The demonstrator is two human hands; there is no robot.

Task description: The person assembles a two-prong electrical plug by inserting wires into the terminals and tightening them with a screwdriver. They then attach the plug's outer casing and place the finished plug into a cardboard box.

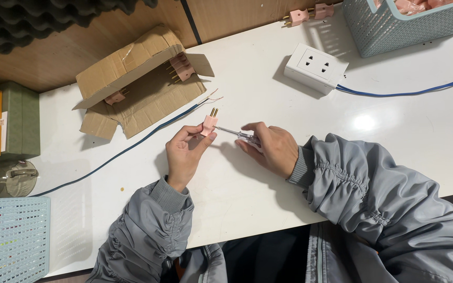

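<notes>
At centre frame my left hand (184,152) pinches a pink plug (208,124), brass pins up. My right hand (271,147) grips a clear-handled screwdriver (237,134), tip touching the plug's side. The blue cable (148,137) lies unattached on the tabletop (394,131), bare ends near the plug. Further plugs sit in the cardboard box (132,78), upper left. White socket (315,67), upper right, unused.

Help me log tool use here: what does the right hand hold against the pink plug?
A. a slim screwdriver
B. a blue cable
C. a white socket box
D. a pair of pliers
A: the right hand grips a slim screwdriver whose tip meets the pink plug pinched in the left hand.
</notes>
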